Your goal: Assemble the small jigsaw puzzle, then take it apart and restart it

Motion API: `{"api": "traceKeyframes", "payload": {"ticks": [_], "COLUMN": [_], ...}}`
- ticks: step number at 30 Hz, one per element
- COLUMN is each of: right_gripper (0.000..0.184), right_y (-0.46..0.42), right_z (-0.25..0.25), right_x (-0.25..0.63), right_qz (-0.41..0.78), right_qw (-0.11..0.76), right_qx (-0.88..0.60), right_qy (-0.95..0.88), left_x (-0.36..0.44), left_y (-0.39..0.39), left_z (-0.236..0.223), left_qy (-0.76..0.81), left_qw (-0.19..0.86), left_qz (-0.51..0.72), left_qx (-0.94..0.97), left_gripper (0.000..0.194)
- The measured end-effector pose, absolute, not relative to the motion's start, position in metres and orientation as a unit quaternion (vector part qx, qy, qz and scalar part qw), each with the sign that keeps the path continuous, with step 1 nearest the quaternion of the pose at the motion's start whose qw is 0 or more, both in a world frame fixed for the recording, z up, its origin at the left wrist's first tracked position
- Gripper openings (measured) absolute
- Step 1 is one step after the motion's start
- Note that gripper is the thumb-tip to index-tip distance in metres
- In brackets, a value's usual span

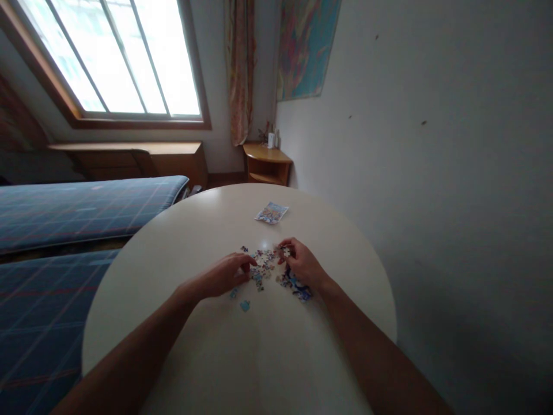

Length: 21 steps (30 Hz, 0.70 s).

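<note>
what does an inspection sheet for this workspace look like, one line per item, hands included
surface: round white table, with a glossy patch at its far left
work things: scattered jigsaw pieces; dark-blue jigsaw cluster by the right hand
clutter: small printed picture beyond the pieces; light-blue jigsaw piece lying apart, nearer the person
hands: right pinches a pale jigsaw piece; left hand is at the scattered pieces, grip unclear
cables: nothing seen
surroundings: barred window, blue plaid bed at left, wooden corner shelf behind
</note>
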State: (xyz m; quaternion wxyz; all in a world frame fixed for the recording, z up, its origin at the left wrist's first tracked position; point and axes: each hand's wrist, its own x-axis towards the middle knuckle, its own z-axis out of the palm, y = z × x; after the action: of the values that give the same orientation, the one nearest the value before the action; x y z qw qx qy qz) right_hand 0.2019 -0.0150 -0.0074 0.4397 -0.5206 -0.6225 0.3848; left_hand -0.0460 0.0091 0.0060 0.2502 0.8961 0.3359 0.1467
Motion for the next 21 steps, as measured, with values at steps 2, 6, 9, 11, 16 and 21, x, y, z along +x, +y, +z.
{"api": "traceKeyframes", "payload": {"ticks": [2,6,9,11,16,21], "right_gripper": [0.017,0.020,0.025,0.028,0.028,0.025], "right_y": [-0.015,-0.016,-0.017,-0.016,-0.016,-0.016], "right_z": [-0.006,0.000,0.002,0.002,0.002,0.002], "right_x": [0.202,0.207,0.210,0.211,0.210,0.213], "right_qz": [0.428,0.431,0.406,0.401,0.452,0.431], "right_qw": [0.450,0.452,0.433,0.430,0.461,0.446], "right_qx": [-0.513,-0.525,-0.540,-0.542,-0.504,-0.505], "right_qy": [-0.592,-0.578,-0.598,-0.600,-0.574,-0.601], "left_x": [-0.046,-0.048,-0.048,-0.047,-0.046,-0.045], "left_y": [0.007,0.008,0.010,0.011,0.008,0.007], "left_z": [0.007,0.004,0.000,-0.001,0.004,0.004], "left_qy": [0.340,0.360,0.356,0.358,0.363,0.343], "left_qw": [0.246,0.231,0.241,0.242,0.236,0.269], "left_qz": [0.151,0.154,0.141,0.141,0.143,0.157], "left_qx": [0.895,0.891,0.892,0.891,0.890,0.886], "left_gripper": [0.026,0.027,0.025,0.027,0.031,0.030]}}
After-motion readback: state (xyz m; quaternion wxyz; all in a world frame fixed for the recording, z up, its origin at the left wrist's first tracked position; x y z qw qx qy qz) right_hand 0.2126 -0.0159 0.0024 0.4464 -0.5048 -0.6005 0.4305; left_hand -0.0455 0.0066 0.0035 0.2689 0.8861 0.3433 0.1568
